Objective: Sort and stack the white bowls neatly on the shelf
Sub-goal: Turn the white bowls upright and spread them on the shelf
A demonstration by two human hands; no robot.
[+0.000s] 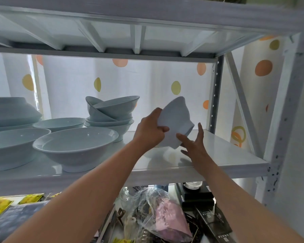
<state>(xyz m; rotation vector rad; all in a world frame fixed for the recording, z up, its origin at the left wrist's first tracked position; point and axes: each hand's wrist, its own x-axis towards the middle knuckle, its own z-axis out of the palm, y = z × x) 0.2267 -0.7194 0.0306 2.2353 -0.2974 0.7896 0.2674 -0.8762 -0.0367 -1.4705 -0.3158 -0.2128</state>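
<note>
White bowl [174,120], tilted, above shelf [226,155]: left hand [148,132] fingers curled round its rim; right hand [195,146] fingers straight, spread against its foot. Untidy bowl stack [111,116] nearby.

Bright daylight glows through a polka-dot curtain [147,81].

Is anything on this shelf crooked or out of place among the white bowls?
Yes. In the bowl stack at the back of the shelf, the top bowls lie tilted against each other instead of nesting flat. The small bowl in the left grip is tilted too, but it is held.
</note>
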